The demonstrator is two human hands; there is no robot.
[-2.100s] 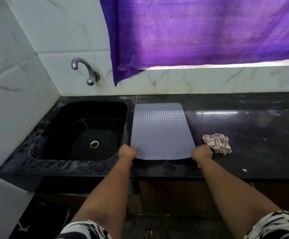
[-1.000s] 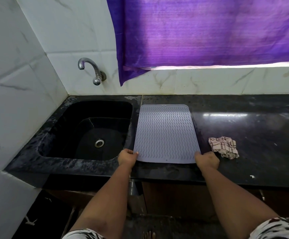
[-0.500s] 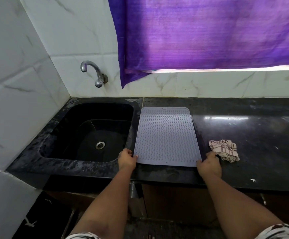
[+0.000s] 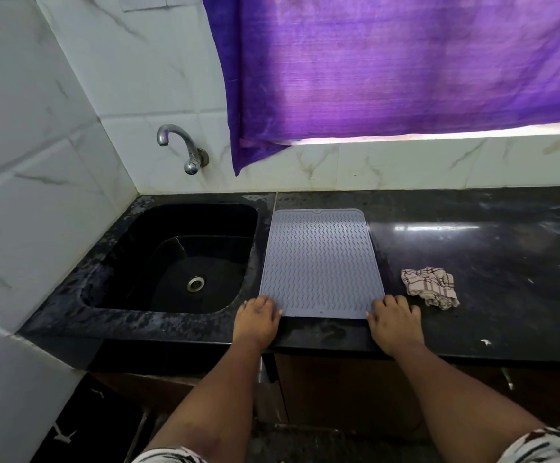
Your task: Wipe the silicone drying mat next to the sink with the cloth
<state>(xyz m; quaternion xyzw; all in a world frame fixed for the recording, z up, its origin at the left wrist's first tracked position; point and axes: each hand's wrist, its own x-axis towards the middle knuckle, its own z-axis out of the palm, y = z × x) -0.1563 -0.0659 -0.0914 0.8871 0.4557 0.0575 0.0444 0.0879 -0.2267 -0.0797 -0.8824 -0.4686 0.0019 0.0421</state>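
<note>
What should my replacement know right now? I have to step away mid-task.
Left hand: open, fingers resting on the near left corner of the grey ribbed silicone drying mat.
Right hand: open, fingers at the mat's near right corner.
The mat lies flat on the black stone counter, right of the black sink.
The crumpled checked cloth lies on the counter, right of the mat, unheld.
Done: mat laid out. Left: pick up the cloth, wipe the mat.

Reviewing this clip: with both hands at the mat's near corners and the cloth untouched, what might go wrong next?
1. The silicone drying mat lies close to the sink edge; wiping may slide it in if the left hand lets go.
2. The cloth is crumpled, so it might wipe unevenly unless the right hand spreads it.
</note>
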